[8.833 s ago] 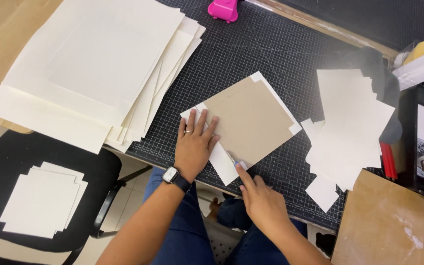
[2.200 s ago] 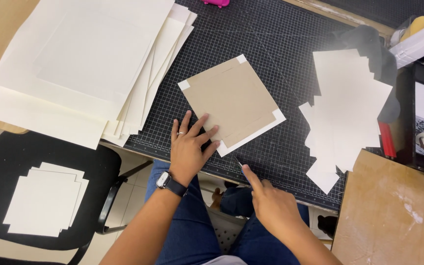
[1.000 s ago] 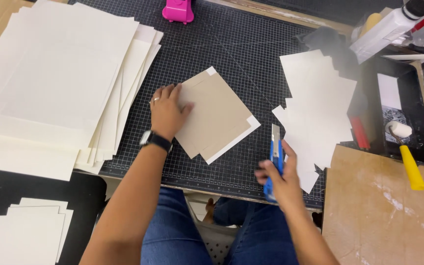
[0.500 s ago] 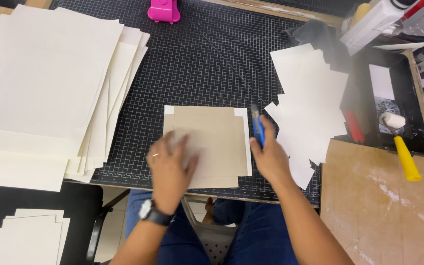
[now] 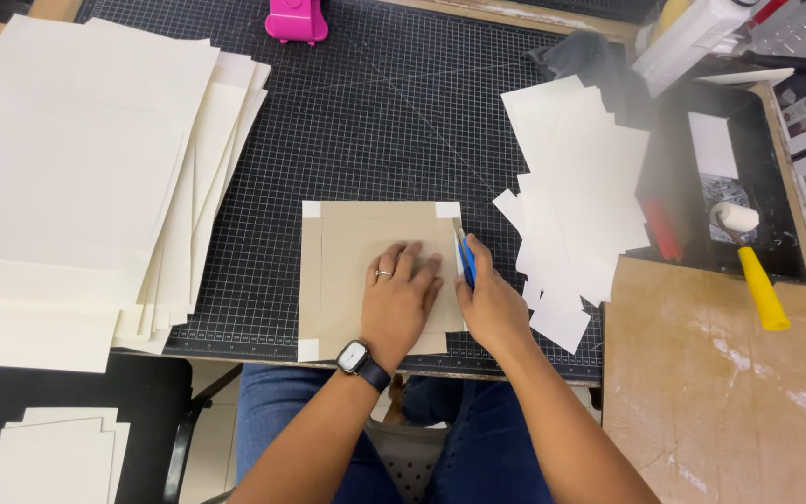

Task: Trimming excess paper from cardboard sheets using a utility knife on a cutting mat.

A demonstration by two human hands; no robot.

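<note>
Now left hand (image 5: 401, 297) flat on board (image 5: 347, 280) — right hand (image 5: 489, 301) grips blue knife (image 5: 465, 259).

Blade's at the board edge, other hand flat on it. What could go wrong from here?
1. The left hand lies flat on the brown board with its fingertips close to the blue knife in the right hand; a slip could likely nick them.
2. The loose white sheets lie just right of the blade and might catch it.
</note>
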